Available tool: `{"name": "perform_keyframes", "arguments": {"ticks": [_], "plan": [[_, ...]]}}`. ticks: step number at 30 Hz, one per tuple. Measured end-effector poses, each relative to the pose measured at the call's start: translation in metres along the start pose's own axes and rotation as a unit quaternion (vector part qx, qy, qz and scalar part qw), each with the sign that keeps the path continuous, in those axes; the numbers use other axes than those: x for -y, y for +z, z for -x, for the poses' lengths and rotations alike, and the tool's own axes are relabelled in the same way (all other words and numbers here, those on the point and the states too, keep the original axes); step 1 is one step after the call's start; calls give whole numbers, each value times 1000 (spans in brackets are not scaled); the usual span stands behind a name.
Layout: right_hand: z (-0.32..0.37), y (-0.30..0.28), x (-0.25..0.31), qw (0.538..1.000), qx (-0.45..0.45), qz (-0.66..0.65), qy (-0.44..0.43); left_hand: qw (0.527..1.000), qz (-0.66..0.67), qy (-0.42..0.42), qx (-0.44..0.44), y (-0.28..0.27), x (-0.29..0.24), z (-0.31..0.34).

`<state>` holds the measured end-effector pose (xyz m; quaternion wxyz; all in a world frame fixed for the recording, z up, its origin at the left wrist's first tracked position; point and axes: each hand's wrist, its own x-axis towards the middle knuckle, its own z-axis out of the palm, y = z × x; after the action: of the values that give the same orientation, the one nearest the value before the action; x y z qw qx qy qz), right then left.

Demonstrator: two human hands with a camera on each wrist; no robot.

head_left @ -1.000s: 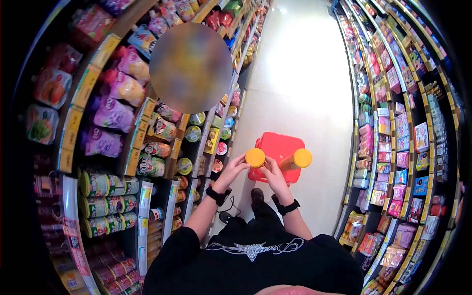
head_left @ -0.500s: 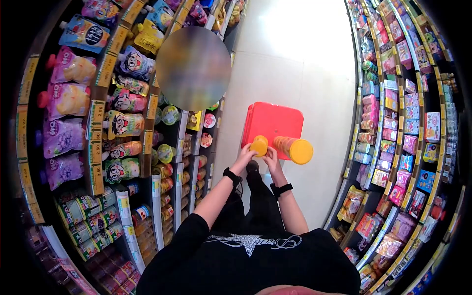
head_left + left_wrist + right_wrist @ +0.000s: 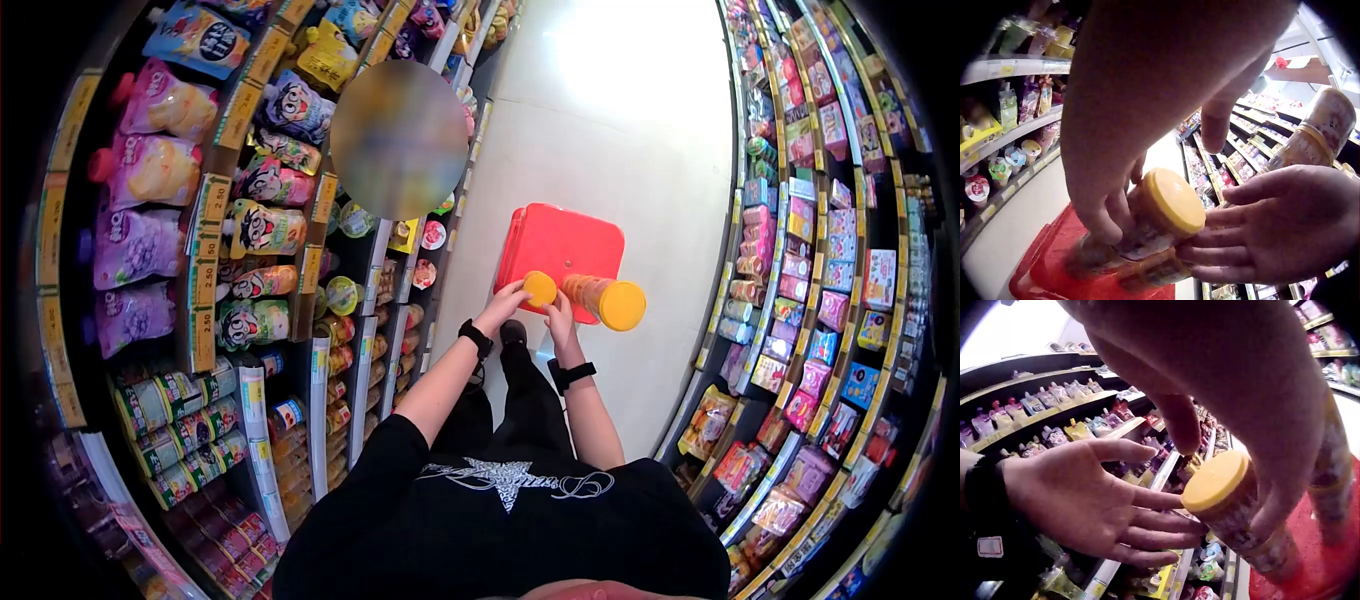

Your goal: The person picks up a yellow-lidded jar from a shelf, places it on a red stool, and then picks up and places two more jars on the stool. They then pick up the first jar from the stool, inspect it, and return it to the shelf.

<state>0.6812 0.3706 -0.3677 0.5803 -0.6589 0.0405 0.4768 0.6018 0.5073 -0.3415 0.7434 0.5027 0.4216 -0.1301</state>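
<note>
A jar with a yellow lid (image 3: 540,289) stands between my two hands, over a red plastic stool (image 3: 567,232). In the right wrist view this jar (image 3: 1225,497) tops a column reaching down toward the stool. My left hand (image 3: 505,306) lies at its left side, palm facing it, fingers extended and fingertips at its wall. My right hand (image 3: 560,326) is on the opposite side, its straight fingers (image 3: 1222,245) against the jar in the left wrist view. Both thumbs are lifted off it. Close to the right, a second column of jars (image 3: 600,296) with a yellow lid stands on the stool.
Shelves with spouted pouches (image 3: 155,170), cups and jars (image 3: 178,430) line the left side. More shelves of packaged snacks (image 3: 800,330) run along the right. Pale floor (image 3: 600,130) stretches ahead between them. My shoe (image 3: 513,332) is close to the stool.
The head view has shifted, and the stool now appears higher in it. Half a second ago a second yellow rim showed behind the jar's lid; now one lid shows. Both hands stay beside the jar.
</note>
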Motion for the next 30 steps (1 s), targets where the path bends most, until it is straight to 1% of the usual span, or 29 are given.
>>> {"name": "perform_keyframes", "arguments": {"ticks": [3, 4, 5, 7, 8, 10, 12, 13, 15, 17, 18, 19, 20, 21, 22, 23, 25, 27, 28, 30], "plan": [[-5, 3, -17, 998, -44, 38, 9, 999, 48, -17, 6, -13, 7, 16], [9, 9, 2, 999, -16, 29, -6, 999, 39, -8, 13, -22, 9, 21], [25, 18, 20, 999, -2, 17, -31, 998, 51, 27, 6, -28, 13, 29], [40, 36, 36, 999, -45, -5, -24, 996, 72, 37, -20, -40, 0, 64], [38, 37, 28, 998, -21, 37, -41, 995, 68, 62, -34, -46, -2, 81], [50, 50, 47, 999, 11, 35, -35, 991, 51, 104, -66, -59, -8, 114], [72, 68, 74, 998, 50, 16, -23, 983, 64, 148, -83, -69, -13, 146], [74, 74, 77, 996, 85, 16, -21, 978, 74, 170, -93, -71, -19, 168], [78, 87, 82, 987, 156, 19, -16, 963, 77, 236, -105, -90, -4, 184], [99, 109, 99, 977, 207, 38, -33, 951, 72, 269, -132, -99, -11, 222], [104, 119, 101, 970, 237, 41, -40, 940, 64, 298, -155, -104, -10, 239], [112, 131, 105, 961, 267, 44, -46, 934, 78, 304, -168, -102, -21, 265], [122, 142, 106, 955, 284, 59, -55, 927, 73, 316, -191, -105, -20, 282], [131, 154, 107, 947, 307, 72, -61, 918, 68, 326, -214, -109, -16, 296], [139, 165, 107, 938, 328, 85, -66, 903, 76, 358, -222, -114, -8, 306], [148, 175, 105, 929, 350, 99, -70, 895, 67, 368, -243, -121, 2, 315], [167, 197, 102, 910, 394, 112, -70, 881, 39, 371, -291, -120, 5, 351], [184, 220, 98, 889, 436, 122, -65, 859, 57, 404, -310, -121, 14, 381], [206, 243, 99, 861, 479, 162, -62, 837, 82, 423, -336, -121, 31, 407], [232, 266, 99, 795, 560, 204, -117, 814, 95, 444, -362, -119, 39, 440]]}}
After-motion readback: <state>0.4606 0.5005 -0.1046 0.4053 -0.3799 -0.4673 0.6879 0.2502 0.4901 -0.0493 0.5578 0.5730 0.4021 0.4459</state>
